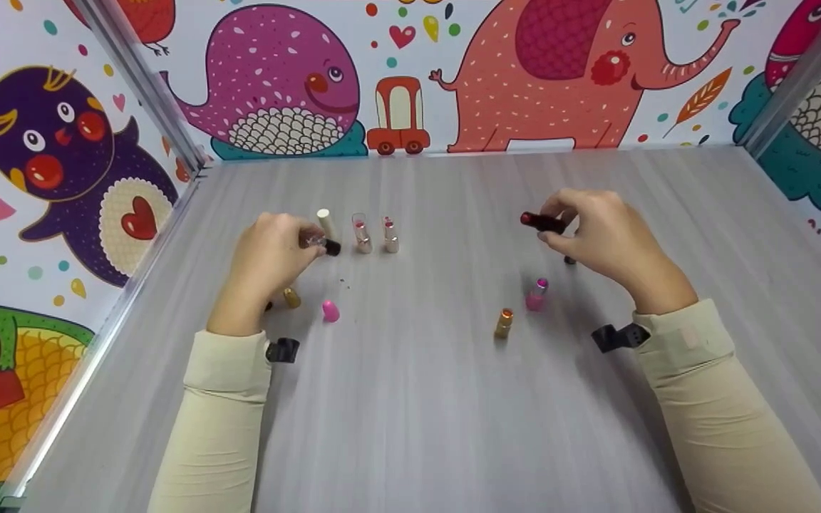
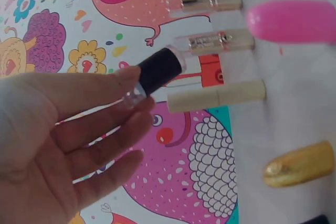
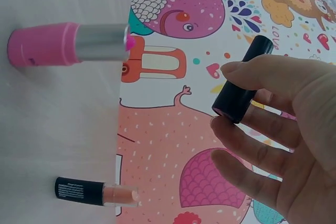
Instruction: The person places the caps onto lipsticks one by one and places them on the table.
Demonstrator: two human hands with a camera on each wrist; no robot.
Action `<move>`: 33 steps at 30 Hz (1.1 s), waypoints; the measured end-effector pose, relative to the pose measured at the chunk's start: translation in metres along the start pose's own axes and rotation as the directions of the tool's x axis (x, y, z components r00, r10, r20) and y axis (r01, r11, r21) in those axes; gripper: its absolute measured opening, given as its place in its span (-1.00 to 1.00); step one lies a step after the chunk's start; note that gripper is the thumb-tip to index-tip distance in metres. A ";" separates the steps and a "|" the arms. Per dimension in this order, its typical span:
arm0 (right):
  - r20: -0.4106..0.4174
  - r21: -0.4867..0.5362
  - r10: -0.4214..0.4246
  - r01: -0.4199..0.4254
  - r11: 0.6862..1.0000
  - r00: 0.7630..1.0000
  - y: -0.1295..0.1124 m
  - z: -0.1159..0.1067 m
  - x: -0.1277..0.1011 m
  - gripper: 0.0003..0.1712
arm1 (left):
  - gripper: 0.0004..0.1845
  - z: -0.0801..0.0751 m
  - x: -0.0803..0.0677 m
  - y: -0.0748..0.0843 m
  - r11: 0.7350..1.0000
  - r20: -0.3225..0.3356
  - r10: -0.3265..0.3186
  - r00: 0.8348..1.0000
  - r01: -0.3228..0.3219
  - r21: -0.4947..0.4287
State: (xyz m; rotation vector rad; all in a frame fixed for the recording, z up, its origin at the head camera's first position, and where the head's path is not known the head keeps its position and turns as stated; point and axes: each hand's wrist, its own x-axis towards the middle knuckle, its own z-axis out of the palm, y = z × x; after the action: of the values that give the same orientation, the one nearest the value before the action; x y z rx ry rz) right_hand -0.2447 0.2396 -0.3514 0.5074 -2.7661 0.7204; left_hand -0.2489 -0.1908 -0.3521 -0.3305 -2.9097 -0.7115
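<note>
My left hand (image 1: 268, 256) pinches a small black lipstick cap with a clear end (image 2: 161, 71) between thumb and fingertips, raised above the table. Just beyond it stand a cream tube (image 2: 218, 96) and two lipsticks (image 1: 362, 236) in clear covers. Nearer me, a gold cap (image 2: 299, 164) and a bright pink cap (image 1: 331, 311) stand on the table. In my right hand (image 1: 606, 239) a dark lipstick tube (image 3: 242, 85) is gripped, its reddish end pointing left in the head view. Below that hand are an uncapped pink lipstick (image 3: 58, 44) and a black lipstick with a peach tip (image 3: 81, 191).
An uncapped gold lipstick (image 1: 503, 324) stands on the grey table (image 1: 410, 413), right of the middle. Printed cartoon panels (image 1: 268, 78) wall the table at the back and sides. A dark object's edge (image 2: 319, 220) shows by the gold cap.
</note>
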 end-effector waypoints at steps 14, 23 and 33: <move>-0.016 -0.005 -0.119 0.119 0.993 0.993 -0.021 -0.001 -0.005 -0.78 | -0.77 0.008 -0.007 0.038 0.928 -0.103 0.073 0.992 -0.106 -0.358; -0.058 0.000 -0.251 0.252 0.968 0.966 -0.034 0.000 -0.009 -0.78 | -0.75 0.017 -0.012 0.063 0.822 -0.135 0.112 0.984 -0.168 -0.544; -0.053 -0.020 -0.344 0.343 0.939 0.938 -0.052 0.008 -0.013 -0.75 | -0.78 0.036 -0.015 0.079 0.802 -0.140 0.158 0.978 -0.209 -0.559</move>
State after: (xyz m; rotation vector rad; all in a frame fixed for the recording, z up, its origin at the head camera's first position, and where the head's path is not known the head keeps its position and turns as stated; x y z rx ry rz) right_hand -0.2139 0.1969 -0.3398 0.9243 -2.5301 0.6230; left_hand -0.2178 -0.1080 -0.3516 -0.6115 -2.4636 -1.5156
